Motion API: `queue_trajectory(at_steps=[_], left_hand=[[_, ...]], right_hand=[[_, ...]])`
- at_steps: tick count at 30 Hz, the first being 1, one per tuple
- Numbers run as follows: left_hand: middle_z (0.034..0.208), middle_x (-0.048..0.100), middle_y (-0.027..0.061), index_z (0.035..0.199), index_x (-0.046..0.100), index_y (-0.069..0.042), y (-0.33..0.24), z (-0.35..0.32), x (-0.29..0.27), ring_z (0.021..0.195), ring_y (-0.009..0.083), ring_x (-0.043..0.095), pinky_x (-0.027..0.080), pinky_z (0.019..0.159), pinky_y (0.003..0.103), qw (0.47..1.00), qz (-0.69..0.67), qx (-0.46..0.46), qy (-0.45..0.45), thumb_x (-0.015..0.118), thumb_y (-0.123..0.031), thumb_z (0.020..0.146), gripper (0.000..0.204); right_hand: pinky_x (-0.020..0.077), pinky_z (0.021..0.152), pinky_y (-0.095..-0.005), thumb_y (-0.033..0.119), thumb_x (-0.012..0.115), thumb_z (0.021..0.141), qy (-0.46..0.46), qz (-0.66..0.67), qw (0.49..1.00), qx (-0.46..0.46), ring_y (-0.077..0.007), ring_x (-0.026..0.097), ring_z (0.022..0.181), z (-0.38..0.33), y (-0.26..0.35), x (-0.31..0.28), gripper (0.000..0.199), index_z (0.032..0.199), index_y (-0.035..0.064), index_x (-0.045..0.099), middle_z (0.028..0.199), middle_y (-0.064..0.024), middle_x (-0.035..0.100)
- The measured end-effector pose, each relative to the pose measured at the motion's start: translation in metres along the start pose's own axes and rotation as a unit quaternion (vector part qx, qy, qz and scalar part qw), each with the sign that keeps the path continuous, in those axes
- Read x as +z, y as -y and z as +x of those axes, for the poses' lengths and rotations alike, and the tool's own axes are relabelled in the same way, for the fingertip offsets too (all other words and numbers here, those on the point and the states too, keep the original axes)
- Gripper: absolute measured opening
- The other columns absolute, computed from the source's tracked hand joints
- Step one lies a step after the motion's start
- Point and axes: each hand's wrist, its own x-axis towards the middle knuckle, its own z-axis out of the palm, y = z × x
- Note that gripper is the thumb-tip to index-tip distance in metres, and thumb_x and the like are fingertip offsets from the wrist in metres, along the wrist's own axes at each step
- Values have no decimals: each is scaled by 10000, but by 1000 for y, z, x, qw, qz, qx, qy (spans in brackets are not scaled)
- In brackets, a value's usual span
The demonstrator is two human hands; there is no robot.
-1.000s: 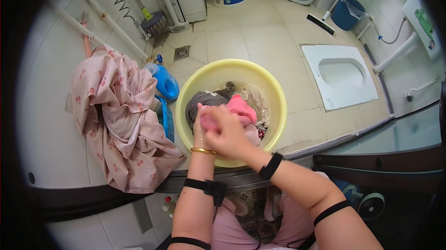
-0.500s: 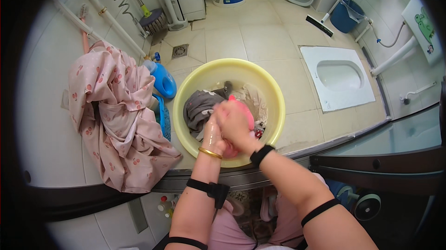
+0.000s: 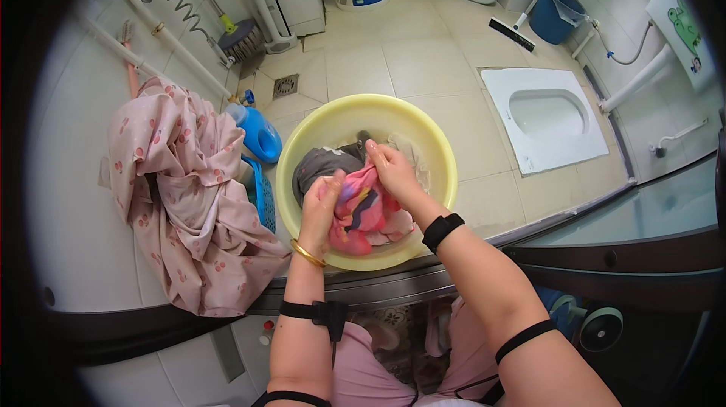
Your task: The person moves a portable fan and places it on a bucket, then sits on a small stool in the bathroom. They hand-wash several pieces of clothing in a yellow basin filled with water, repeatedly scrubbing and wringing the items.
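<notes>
A wet pink garment (image 3: pixel 368 214) with a multicoloured print is stretched between my hands over a yellow basin (image 3: pixel 446 180). My left hand (image 3: pixel 321 203) is closed on its left side, and my right hand (image 3: pixel 391 170) pinches its upper right part. Cloth hangs in folds between and below them. Behind my left hand, a dark grey garment (image 3: pixel 318 165) is bunched in the basin. Pale sheer cloth (image 3: pixel 414 153) shows along the right inner side. The basin's bottom is hidden by the clothes.
Left of the basin hangs a pink cherry-print cloth (image 3: pixel 189 203), beside a blue bottle (image 3: pixel 261 138) and a blue plastic basket (image 3: pixel 265 195). A squat toilet (image 3: pixel 544 119) is set in the floor at right. A dark door track (image 3: pixel 363 286) runs across the near side.
My hands were pressed together around the pink cloth. They are now apart, with the garment spread between them and its print showing. The view has shifted slightly.
</notes>
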Motion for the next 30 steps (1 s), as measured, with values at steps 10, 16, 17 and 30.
queue_trajectory(at_steps=[10,16,17,30], left_hand=[[889,579,32,918,552,-62,-16,-2,-2,861,111,554,451,763,256,982,-29,183,30,574,-137,870,92],[966,590,52,1008,552,-53,-24,-8,-11,916,166,582,471,820,308,977,-172,130,11,560,-172,869,183],[965,595,54,1010,553,-53,-24,-7,-12,918,168,585,474,816,308,977,-158,145,9,558,-185,880,186],[1119,581,102,1142,530,-49,39,49,-38,1003,205,590,488,870,355,986,-80,139,-51,427,-302,963,327]], right_hand=[[435,744,-231,233,595,888,226,106,968,-35,-82,520,830,-8,29,-21,259,1046,29,574,923,-10,572],[468,763,-378,211,585,762,107,-272,942,-165,-306,591,849,-10,-17,-19,240,926,45,640,905,-162,598],[463,770,-421,210,541,743,39,-274,946,-169,-366,566,866,-7,-24,-17,252,904,51,652,913,-180,592],[453,694,-260,94,399,847,40,183,979,-77,-138,545,742,-26,43,25,247,997,85,595,850,-42,549]])
